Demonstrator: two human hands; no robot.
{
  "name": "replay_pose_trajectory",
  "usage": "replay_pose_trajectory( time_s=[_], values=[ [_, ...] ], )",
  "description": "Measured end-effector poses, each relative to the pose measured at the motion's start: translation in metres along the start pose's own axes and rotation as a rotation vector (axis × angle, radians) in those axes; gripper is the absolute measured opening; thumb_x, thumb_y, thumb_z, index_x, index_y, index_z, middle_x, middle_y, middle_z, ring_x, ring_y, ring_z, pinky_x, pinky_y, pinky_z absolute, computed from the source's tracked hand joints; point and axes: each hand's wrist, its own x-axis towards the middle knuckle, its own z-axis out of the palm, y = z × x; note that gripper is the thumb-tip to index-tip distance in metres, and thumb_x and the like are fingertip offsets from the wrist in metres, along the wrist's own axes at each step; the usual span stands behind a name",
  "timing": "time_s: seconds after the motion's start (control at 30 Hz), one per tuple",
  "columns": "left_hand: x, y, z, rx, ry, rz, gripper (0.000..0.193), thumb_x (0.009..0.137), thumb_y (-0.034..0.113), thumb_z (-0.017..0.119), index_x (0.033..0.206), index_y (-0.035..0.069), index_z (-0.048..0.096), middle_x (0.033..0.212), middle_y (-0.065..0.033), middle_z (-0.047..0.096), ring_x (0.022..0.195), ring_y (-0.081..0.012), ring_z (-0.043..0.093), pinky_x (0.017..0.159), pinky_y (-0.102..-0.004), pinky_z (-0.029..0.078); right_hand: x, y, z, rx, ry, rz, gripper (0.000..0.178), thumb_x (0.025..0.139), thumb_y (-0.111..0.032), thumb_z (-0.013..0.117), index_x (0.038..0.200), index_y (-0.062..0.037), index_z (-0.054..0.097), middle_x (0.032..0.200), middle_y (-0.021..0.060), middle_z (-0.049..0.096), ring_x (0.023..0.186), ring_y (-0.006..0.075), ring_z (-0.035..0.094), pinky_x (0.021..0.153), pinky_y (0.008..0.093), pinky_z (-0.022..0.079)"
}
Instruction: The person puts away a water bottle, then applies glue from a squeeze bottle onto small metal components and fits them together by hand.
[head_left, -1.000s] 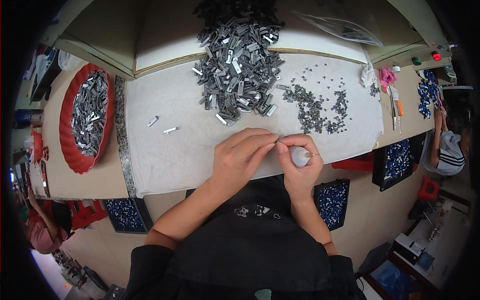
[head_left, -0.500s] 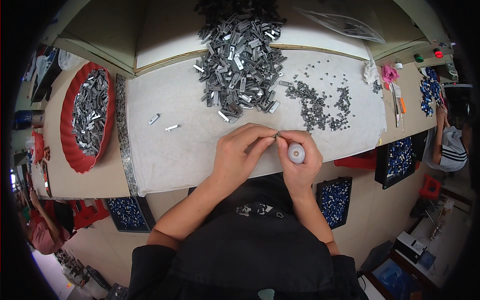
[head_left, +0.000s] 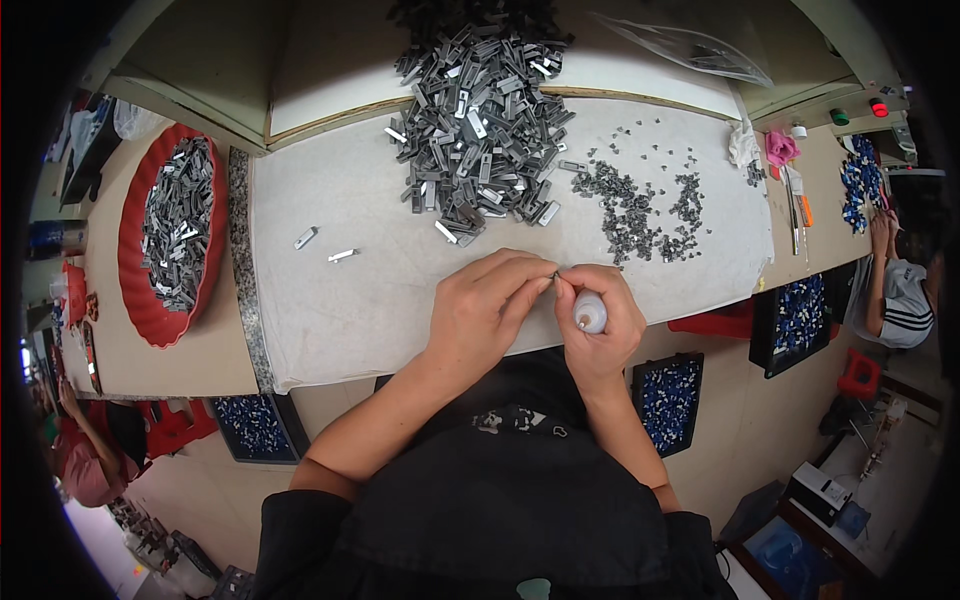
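Observation:
My left hand [head_left: 480, 305] is closed, with thumb and forefinger pinching a tiny dark part [head_left: 555, 275], mostly hidden by the fingertips. The fingertips of my right hand [head_left: 615, 335] meet it there. Inside my curled right hand sits a small whitish bottle [head_left: 590, 311] with a pointed tip, its end facing up. Ahead of my hands lies a big heap of grey metal blocks [head_left: 480, 140], narrow and slotted. To its right spread many small dark metal pieces [head_left: 630, 215]. Two blocks [head_left: 306, 238] lie apart at the left of the white-covered table [head_left: 340, 310].
A red scalloped basin [head_left: 135, 290] full of similar blocks stands at the left. Black trays [head_left: 668, 400] of blue and white pieces sit below table level. Tools [head_left: 795, 215] and a pink cloth [head_left: 781, 148] lie at the right. People work at both sides.
My hands stay almost in place, fingertips still together. The bottle in my right hand has tilted slightly, its tip now pointing more toward my left and body.

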Motion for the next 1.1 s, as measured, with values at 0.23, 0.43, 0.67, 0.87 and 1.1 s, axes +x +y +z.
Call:
replay_pose_trajectory(
  time_s=[0.23, 0.43, 0.67, 0.87, 1.1],
  values=[
    [0.002, -0.001, 0.001, 0.043, -0.005, 0.048, 0.011, 0.072, -0.003, 0.059, 0.083, 0.001, 0.062, 0.076, -0.0092, 0.062, 0.063, -0.0174, 0.059, 0.053, -0.0247, 0.046, -0.001, 0.000, -0.001, 0.016, 0.001, 0.025, 0.021, 0.059, 0.009, 0.062, 0.077, -0.0005, 0.055, 0.069, 0.0095, 0.057, 0.060, 0.0195, 0.056, 0.056, 0.0252, 0.044],
    [0.001, -0.001, 0.002, 0.088, 0.001, 0.060, 0.011, 0.072, -0.003, 0.059, 0.082, 0.001, 0.061, 0.075, -0.0090, 0.062, 0.063, -0.0185, 0.059, 0.053, -0.0251, 0.046, -0.001, -0.002, -0.002, 0.059, -0.028, 0.100, 0.020, 0.060, 0.009, 0.062, 0.076, -0.0003, 0.055, 0.070, 0.0091, 0.057, 0.062, 0.0180, 0.056, 0.058, 0.0245, 0.044],
    [0.002, 0.002, 0.001, -0.041, -0.005, -0.070, 0.011, 0.073, -0.002, 0.059, 0.084, -0.001, 0.061, 0.079, -0.0100, 0.061, 0.070, -0.0180, 0.060, 0.061, -0.0252, 0.046, 0.000, 0.001, -0.006, 0.144, -0.065, 0.282, 0.011, 0.070, 0.003, 0.062, 0.079, 0.0004, 0.057, 0.072, 0.0071, 0.059, 0.065, 0.0118, 0.055, 0.061, 0.0222, 0.043],
    [0.004, 0.004, -0.001, -0.110, -0.001, -0.040, 0.013, 0.073, -0.001, 0.060, 0.087, 0.001, 0.060, 0.079, -0.0082, 0.061, 0.066, -0.0172, 0.060, 0.055, -0.0257, 0.047, 0.002, -0.003, -0.012, 0.385, -0.089, 0.510, 0.006, 0.075, 0.000, 0.061, 0.081, 0.0003, 0.058, 0.076, 0.0027, 0.060, 0.069, 0.0051, 0.052, 0.062, 0.0182, 0.042],
    [0.003, 0.008, -0.003, -0.153, -0.017, -0.125, 0.015, 0.070, -0.003, 0.063, 0.085, -0.001, 0.061, 0.083, -0.0096, 0.061, 0.077, -0.0178, 0.059, 0.068, -0.0255, 0.045, 0.004, 0.000, -0.013, 0.478, -0.106, 0.543, 0.005, 0.076, 0.000, 0.060, 0.080, -0.0004, 0.059, 0.076, 0.0023, 0.060, 0.069, 0.0049, 0.052, 0.063, 0.0180, 0.041]
  ],
)
